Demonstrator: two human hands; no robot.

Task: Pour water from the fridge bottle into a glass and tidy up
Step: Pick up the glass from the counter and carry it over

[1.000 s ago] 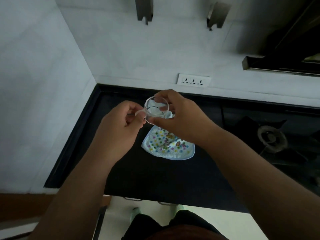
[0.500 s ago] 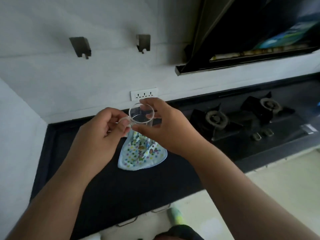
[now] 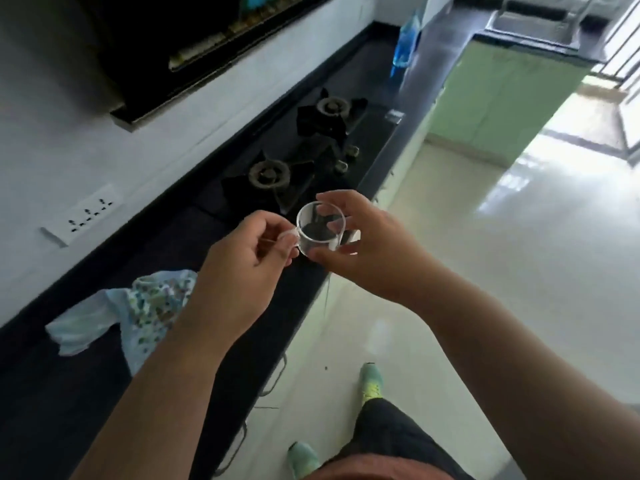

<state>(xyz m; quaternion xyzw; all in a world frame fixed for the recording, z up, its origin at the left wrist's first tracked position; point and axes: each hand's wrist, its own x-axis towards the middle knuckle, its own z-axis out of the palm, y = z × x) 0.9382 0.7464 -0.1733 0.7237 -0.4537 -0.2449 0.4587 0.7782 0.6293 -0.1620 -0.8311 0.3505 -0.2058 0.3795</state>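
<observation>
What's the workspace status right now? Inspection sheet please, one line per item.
Surface: black countertop with a built-in two-burner gas hob.
Job's things: clear glass cup held up above the counter's edge; blue water bottle standing far down the counter.
Clutter: patterned cloth crumpled on the counter.
Hands: left hand pinches the cup's handle; right hand grips its body.
Cables: nothing seen.
Surroundings: wall socket strip, chimney hood, glossy floor.

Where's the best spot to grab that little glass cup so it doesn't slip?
Probably by its handle, coming from the cup's left side, where the left hand already pinches it. The glass cup is smooth, round and upright, so the loop gives fingers something to hook. The right hand cups the opposite wall as a steadying second hold.
</observation>
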